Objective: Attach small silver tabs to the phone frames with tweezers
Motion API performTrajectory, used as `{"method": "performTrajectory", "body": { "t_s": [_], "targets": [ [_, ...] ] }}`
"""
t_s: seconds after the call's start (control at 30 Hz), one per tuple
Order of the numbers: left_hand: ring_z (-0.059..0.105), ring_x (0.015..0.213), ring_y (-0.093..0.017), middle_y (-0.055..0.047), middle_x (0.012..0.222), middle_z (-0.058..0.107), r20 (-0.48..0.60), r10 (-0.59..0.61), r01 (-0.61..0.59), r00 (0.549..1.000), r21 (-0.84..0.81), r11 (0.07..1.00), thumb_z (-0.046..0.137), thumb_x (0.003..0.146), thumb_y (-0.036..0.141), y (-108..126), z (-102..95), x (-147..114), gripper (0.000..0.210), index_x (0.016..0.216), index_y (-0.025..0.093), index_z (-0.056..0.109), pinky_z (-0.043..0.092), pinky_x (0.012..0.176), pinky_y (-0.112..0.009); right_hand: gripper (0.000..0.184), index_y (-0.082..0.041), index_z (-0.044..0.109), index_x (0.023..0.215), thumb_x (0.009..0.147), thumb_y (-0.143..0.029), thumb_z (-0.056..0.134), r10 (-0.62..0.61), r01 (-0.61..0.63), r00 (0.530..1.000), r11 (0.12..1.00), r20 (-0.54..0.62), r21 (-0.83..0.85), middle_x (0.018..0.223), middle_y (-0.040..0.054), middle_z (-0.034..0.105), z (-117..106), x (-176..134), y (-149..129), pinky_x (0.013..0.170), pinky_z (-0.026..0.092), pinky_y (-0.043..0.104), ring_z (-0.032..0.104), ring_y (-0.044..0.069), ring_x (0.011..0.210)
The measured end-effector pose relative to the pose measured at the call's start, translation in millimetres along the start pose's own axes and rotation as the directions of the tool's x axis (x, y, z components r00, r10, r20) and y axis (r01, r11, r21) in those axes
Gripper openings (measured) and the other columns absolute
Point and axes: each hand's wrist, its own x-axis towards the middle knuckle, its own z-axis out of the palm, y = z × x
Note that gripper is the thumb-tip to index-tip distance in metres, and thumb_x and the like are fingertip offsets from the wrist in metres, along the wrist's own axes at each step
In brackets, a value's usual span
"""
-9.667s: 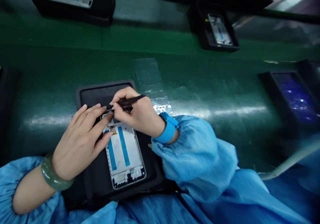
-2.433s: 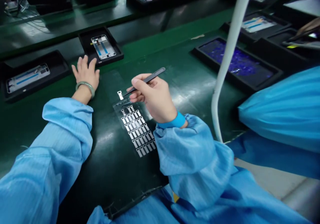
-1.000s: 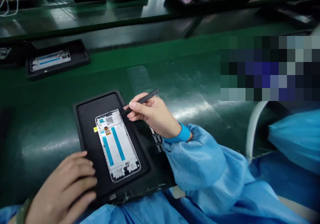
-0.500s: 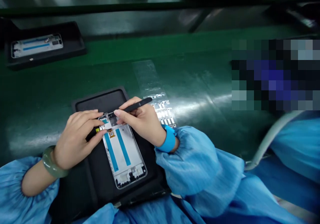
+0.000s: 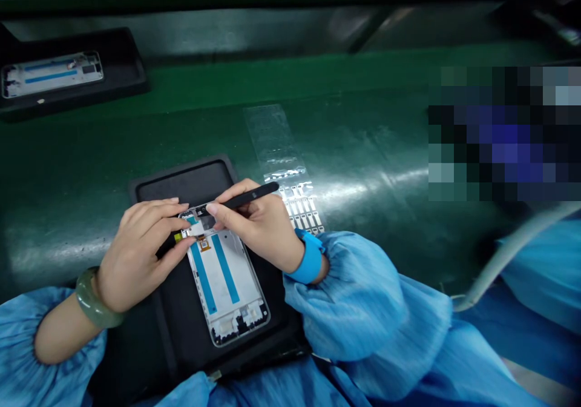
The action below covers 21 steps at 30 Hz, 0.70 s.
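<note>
Fingers [image 5: 227,218] of the right hand [image 5: 263,228] pinched black tweezers [image 5: 254,195] while the left hand [image 5: 136,255], thumb slightly parted, touched the upper-left edge of a phone chassis [image 5: 249,280], which lay in a black tray [image 5: 181,180] on a green desk [image 5: 363,146] at the frame's lower center.

Workbench [image 5: 181,134]: one, dark green, glossy, pale light streaking it at three o'clock; brighter green band along the far side. Lying on it, as I stand looking: one shallow black tray [image 5: 179,180], raised rim, set aslant between seven and eight o'clock; one clear film strip [image 5: 279,149], running from twelve o'clock towards mid-dial, nearer end bearing rows of small silvery pieces [image 5: 297,206], partly hidden; one further black tray [image 5: 129,62], ten o'clock.
</note>
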Motion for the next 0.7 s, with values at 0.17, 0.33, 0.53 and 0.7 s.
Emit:
{"method": "performTrajectory", "body": {
  "t_s": [0.17, 0.33, 0.53, 0.7],
  "targets": [
    [0.053, 0.113, -0.024, -0.006, 0.112, 0.062, -0.001, -0.002, 0.002, 1.000, 0.001, 1.000, 0.058, 0.083, 0.029, 0.4, -0.2, -0.1, 0.017, 0.098, 0.022, 0.058, 0.039, 0.093, -0.043, 0.023, -0.020, 0.058, 0.082, 0.077, -0.041, 0.065, -0.013, 0.013, 1.000, 0.998, -0.005, -0.063, 0.070, -0.0001, 0.065, 0.3, -0.7, 0.8, 0.061, 0.053, 0.026, 0.067, 0.014, 0.065],
    [0.053, 0.112, -0.024, -0.006, 0.111, 0.062, -0.004, -0.001, 0.001, 1.000, -0.004, 1.000, 0.059, 0.083, 0.029, 0.6, -0.4, -0.1, 0.017, 0.097, 0.022, 0.058, 0.040, 0.093, -0.043, 0.023, -0.020, 0.057, 0.082, 0.077, -0.041, 0.064, -0.017, 0.017, 1.000, 0.998, 0.002, -0.058, 0.069, -0.0004, 0.065, 0.5, -0.5, 0.4, 0.061, 0.053, 0.026, 0.066, 0.014, 0.064],
    [0.054, 0.112, -0.025, -0.005, 0.111, 0.063, 0.007, 0.000, 0.000, 1.000, 0.003, 1.000, 0.058, 0.083, 0.030, 0.5, -0.6, 0.2, 0.017, 0.098, 0.022, 0.058, 0.040, 0.092, -0.043, 0.023, -0.020, 0.057, 0.082, 0.078, -0.042, 0.063, -0.026, 0.025, 1.000, 0.997, -0.011, -0.074, 0.068, -0.0006, 0.064, 0.9, -1.3, 0.7, 0.060, 0.052, 0.026, 0.065, 0.013, 0.063],
    [0.054, 0.112, -0.025, -0.005, 0.111, 0.063, -0.004, -0.002, 0.002, 1.000, 0.000, 1.000, 0.059, 0.082, 0.029, 0.0, 0.0, 0.2, 0.016, 0.097, 0.022, 0.058, 0.040, 0.092, -0.043, 0.023, -0.019, 0.058, 0.081, 0.078, -0.042, 0.063, -0.032, 0.030, 0.999, 0.995, -0.028, -0.092, 0.070, 0.0002, 0.064, 1.2, -0.8, 1.1, 0.059, 0.052, 0.025, 0.064, 0.012, 0.062]
  ]
}}
